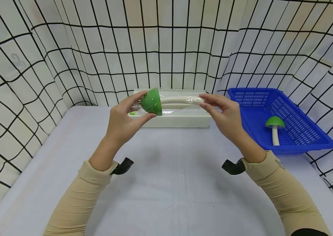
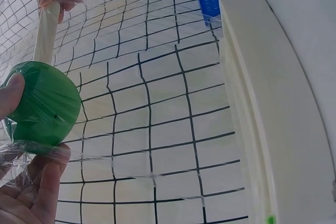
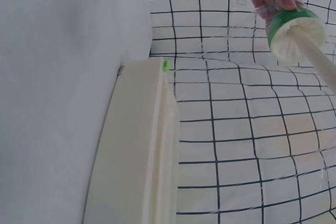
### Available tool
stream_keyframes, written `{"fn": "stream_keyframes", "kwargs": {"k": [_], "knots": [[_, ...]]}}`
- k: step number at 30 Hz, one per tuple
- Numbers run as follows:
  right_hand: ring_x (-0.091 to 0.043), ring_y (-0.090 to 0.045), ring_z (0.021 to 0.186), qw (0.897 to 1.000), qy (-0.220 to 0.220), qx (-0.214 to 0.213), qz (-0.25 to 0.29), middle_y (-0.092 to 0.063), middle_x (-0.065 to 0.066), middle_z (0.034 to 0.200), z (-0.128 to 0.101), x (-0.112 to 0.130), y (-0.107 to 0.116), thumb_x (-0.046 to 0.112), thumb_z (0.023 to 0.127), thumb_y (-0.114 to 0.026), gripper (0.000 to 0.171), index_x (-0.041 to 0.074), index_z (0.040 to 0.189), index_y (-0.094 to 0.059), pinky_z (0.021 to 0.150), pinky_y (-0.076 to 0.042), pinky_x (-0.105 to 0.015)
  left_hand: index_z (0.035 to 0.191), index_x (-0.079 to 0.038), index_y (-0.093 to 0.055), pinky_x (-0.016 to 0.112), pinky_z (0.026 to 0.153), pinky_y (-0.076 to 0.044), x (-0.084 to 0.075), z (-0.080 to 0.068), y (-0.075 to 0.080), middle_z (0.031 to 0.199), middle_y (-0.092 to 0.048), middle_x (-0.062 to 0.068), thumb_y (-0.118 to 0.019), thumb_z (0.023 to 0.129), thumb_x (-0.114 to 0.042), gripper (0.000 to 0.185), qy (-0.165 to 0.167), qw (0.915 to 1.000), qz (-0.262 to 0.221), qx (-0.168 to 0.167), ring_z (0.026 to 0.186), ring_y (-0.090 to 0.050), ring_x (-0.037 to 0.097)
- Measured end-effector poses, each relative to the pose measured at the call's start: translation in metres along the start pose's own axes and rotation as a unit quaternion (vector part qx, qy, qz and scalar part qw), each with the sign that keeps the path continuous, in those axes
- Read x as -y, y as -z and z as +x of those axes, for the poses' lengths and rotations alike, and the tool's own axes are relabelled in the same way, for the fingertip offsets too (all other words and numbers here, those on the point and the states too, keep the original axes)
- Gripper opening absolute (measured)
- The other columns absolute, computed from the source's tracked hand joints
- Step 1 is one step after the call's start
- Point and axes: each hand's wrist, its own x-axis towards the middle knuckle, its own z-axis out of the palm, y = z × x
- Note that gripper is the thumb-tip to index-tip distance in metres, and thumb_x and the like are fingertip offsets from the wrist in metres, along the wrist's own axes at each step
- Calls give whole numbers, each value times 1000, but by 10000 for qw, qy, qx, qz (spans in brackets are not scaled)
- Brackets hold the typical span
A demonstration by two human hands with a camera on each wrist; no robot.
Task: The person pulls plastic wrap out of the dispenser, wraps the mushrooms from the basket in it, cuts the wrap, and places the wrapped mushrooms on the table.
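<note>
A toy mushroom with a green cap (image 1: 152, 102) and a white stem (image 1: 181, 100) is held sideways above the white box (image 1: 178, 121). Clear plastic wrap surrounds it. My left hand (image 1: 122, 118) grips the cap between thumb and fingers, with crumpled wrap (image 2: 16, 161) by the palm in the left wrist view. At the stem's far end, my right hand (image 1: 226, 115) pinches the stem and wrap between thumb and fingertips. The right wrist view shows the cap's pale underside (image 3: 289, 43); my right hand is out of that frame.
A blue basket (image 1: 290, 151) stands at the right, with another green-capped mushroom (image 1: 275, 123) inside it. Black wire grid (image 1: 172, 52) encloses the back and sides of the white table (image 1: 169, 196). A bright green mark (image 3: 166, 65) sits on the box's end.
</note>
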Motion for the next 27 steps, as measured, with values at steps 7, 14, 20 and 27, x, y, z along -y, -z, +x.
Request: {"fn": "stream_keyframes", "kwargs": {"k": [7, 14, 20, 27], "knots": [[-2, -65, 94, 9999, 122, -27, -38, -72, -25, 101, 2, 4, 2, -14, 89, -70, 26, -13, 115, -70, 86, -54, -18, 134, -2, -66, 31, 81, -57, -2, 1, 1, 125, -71, 10, -95, 72, -8, 68, -209, 9997, 114, -106, 107, -68, 23], [-3, -65, 95, 9998, 153, -47, -85, -72, -24, 100, 2, 5, 3, -15, 87, -72, 28, -13, 115, -70, 88, -54, -19, 134, -1, -65, 25, 83, -55, -6, 1, 3, 125, -71, 11, -96, 70, -7, 71, -324, 9992, 138, -187, 107, -68, 23], [-4, -66, 95, 9998, 175, -72, -44, -72, -24, 101, 2, 9, 5, -18, 85, -72, 30, -13, 115, -70, 89, -55, -20, 133, 1, -65, 22, 85, -54, -9, 2, 5, 123, -71, 12, -96, 69, -7, 71, -425, 9987, 101, -246, 107, -68, 23], [-6, -66, 96, 9999, 163, -28, -27, -72, -24, 103, 2, 12, 7, -18, 86, -71, 30, -13, 115, -70, 89, -54, -20, 132, 2, -65, 20, 87, -54, -12, 2, 8, 121, -72, 14, -96, 68, -3, 72, -469, 9984, 25, -318, 107, -69, 23]]}}
